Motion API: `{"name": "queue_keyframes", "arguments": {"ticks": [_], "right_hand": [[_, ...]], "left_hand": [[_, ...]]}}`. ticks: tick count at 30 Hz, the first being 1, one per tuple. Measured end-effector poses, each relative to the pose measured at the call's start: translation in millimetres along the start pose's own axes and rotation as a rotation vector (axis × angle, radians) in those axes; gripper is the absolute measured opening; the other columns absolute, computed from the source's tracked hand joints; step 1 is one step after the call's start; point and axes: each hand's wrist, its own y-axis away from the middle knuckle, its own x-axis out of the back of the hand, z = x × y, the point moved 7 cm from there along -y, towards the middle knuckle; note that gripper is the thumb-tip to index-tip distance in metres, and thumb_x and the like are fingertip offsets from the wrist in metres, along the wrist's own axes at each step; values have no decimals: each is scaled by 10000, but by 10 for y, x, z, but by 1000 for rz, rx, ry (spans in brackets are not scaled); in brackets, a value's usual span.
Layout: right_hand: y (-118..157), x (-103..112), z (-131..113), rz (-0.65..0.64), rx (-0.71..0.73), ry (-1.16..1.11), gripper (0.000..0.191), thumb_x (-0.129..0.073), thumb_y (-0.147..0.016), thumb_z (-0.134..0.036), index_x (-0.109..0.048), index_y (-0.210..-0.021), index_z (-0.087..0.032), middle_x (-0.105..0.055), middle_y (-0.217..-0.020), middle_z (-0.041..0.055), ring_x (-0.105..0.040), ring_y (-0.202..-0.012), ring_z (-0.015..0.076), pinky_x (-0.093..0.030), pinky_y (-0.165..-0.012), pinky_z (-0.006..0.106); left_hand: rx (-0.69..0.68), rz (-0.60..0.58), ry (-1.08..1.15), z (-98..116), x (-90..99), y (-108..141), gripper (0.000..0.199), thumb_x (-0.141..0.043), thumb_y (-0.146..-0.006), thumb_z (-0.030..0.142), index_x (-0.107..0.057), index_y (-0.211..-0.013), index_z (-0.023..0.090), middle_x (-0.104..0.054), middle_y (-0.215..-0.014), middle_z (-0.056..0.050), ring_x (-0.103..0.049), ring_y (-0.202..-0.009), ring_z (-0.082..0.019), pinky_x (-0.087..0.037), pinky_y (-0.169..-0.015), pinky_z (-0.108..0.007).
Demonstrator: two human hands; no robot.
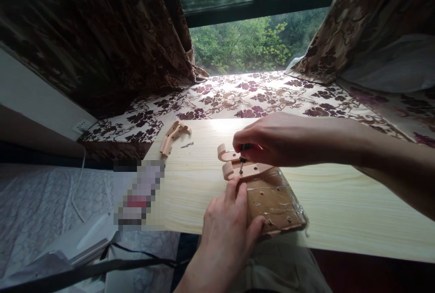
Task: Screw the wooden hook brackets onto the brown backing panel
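My right hand (258, 141) is closed around the dark handle of a screwdriver (241, 164). Its tip points down at a screw in a pale wooden hook (229, 171). That hook lies across a brown board (273, 200) wrapped in clear plastic film. Just behind it is a second wooden hook (222, 152), partly hidden by my right hand. My left hand (226, 220) lies with fingers stretched out and thumb apart, fingertips against the near side of the front hook and thumb on the board. Several small holes or screws show in the board.
More wooden hooks (167, 144) lie at the left of the pale wood-grain table (190, 188), near a few loose screws (186, 145). A blurred-out item (142, 193) sits at its left edge. Beyond are a floral-covered ledge (248, 95), curtains and a window.
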Motion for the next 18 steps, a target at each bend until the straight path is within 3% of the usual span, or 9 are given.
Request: {"name": "queue_keyframes", "arguments": {"ticks": [5,11,18], "right_hand": [[-1,-15,1,-9,-14,43,157,-440,-880,-164,-529,-750,-169,-485,-604,-7,-339,-508,86,-209,-499,274],[-62,-47,60,83,-83,89,202,-427,-898,-209,-491,-709,-175,-386,-550,-32,-236,-476,87,-184,-476,284],[-5,2,-9,51,-10,32,121,-464,-896,-209,-487,-779,-190,-482,-633,-18,-353,-521,83,-227,-493,264]], "left_hand": [[-19,30,12,6,10,-10,555,-531,-870,387,-418,-1365,164,-337,-1488,-107,-610,-973,-298,-515,-835,-459],[0,0,8,3,6,-6,579,-544,-864,399,-410,-1375,163,-324,-1496,-105,-604,-985,-300,-510,-852,-461],[1,7,4,-11,-11,-16,580,-551,-855,405,-416,-1369,171,-334,-1491,-100,-602,-990,-297,-511,-853,-455]]}}
